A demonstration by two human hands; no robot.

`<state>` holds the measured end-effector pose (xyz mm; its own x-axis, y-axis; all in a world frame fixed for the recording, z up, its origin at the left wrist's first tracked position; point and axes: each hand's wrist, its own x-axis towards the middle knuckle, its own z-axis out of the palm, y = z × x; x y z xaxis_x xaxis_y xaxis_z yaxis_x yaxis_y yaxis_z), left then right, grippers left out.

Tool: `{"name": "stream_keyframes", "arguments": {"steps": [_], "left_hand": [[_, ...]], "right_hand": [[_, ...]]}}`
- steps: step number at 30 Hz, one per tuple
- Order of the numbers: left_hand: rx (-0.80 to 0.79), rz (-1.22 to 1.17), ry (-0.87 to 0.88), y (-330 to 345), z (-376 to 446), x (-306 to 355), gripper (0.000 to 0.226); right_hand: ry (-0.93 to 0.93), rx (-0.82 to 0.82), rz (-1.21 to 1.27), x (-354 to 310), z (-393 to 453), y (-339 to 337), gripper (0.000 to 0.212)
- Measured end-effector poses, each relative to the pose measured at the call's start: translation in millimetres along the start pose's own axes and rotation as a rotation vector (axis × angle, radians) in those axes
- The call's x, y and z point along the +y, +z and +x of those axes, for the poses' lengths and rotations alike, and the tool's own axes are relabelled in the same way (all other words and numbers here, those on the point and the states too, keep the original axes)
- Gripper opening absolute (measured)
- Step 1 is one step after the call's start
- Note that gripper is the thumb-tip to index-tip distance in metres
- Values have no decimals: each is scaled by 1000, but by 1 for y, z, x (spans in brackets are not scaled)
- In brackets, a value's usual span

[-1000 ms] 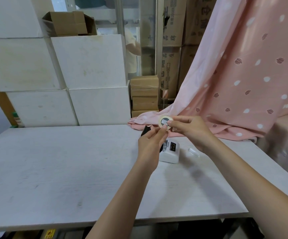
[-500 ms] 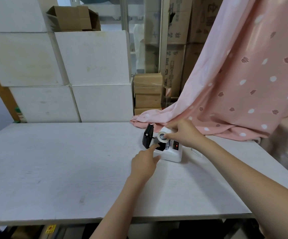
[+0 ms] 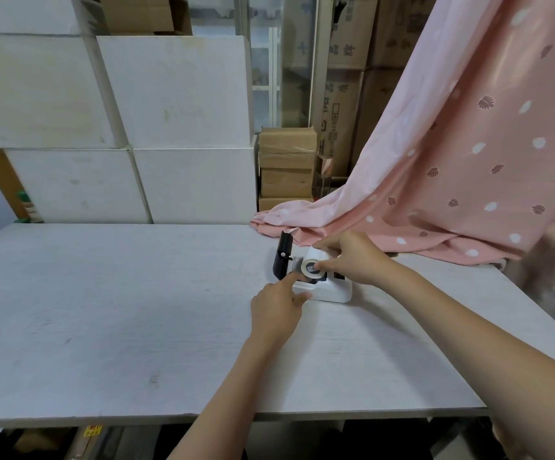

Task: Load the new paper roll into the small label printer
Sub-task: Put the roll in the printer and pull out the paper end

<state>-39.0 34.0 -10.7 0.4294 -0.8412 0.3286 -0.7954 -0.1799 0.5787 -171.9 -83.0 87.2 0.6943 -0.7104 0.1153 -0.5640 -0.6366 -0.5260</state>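
A small white label printer [image 3: 332,292] sits on the white table [image 3: 103,310], right of centre. Its black lid [image 3: 282,258] stands open and upright at the left end. My right hand [image 3: 352,257] holds a small white paper roll [image 3: 311,268] by its side, over the printer's open bay. My left hand [image 3: 277,307] has mostly curled fingers, with the index finger stretched out to the printer's front left edge just below the roll. Whether the roll sits inside the bay is hidden by my fingers.
A pink dotted cloth [image 3: 452,161] drapes onto the table just behind the printer. Large white boxes [image 3: 169,127] are stacked behind the table's far edge, brown cartons [image 3: 286,167] beside them. The table's front edge runs near the bottom of the view.
Both hands brought the roll down from in front of me to the printer. My left hand let go of the roll and now points at the printer's front left edge.
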Motion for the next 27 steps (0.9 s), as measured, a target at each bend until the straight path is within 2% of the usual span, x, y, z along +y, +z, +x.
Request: {"name": "stream_keyframes", "arguments": {"steps": [1,2,4,9,27], "left_hand": [[9,-9,0,0,0,0,17],[19,-19,-1,0,-1,0,17],[38,-30,-9,1,-1,0,19],[73,-5,0,3,-2,0,24],[100,71,52,7,-6,2,30]], "right_hand": [[-5,-23,-43,0,2,2,35],[-15,-41,-95,-3,2,2,48],[-45,-67,-181,-9,3,2,54],[-33,-138,-261,-6,7,7,49],[-33,-196,-386,-6,19,5,48]]}}
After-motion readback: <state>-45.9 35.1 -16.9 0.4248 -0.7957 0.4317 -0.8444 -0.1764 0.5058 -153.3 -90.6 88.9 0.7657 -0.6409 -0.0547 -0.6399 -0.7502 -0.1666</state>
